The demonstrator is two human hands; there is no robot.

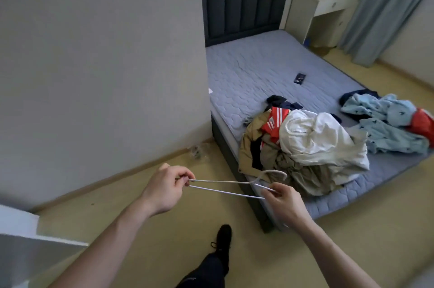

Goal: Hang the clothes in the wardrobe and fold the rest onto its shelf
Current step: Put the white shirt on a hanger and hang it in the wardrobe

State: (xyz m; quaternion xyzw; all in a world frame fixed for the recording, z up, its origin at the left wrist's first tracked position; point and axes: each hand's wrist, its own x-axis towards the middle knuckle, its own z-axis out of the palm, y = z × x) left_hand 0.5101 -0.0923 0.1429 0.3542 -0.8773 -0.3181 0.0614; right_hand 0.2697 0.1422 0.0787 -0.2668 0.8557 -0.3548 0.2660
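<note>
A white wire hanger is held out flat between both hands, above the floor and just short of the bed corner. Left hand pinches one shoulder end, thumb and fingertips closed on the wire; right hand pinches the other end the same way, fingers curled round the wire. Long axis of the hanger runs left–right across the view, hook pointed away, toward the clothes heap. The heap is piled on the near corner of the mattress, directly beyond the hook and nearer the right hand; the white garment is on top, khaki and red pieces under it. A second, pale blue bundle lies well apart to the right. Judged next step: one hand must be freed for a garment, and the right is the closer one. Wardrobe itself is not clearly identified in view.
</note>
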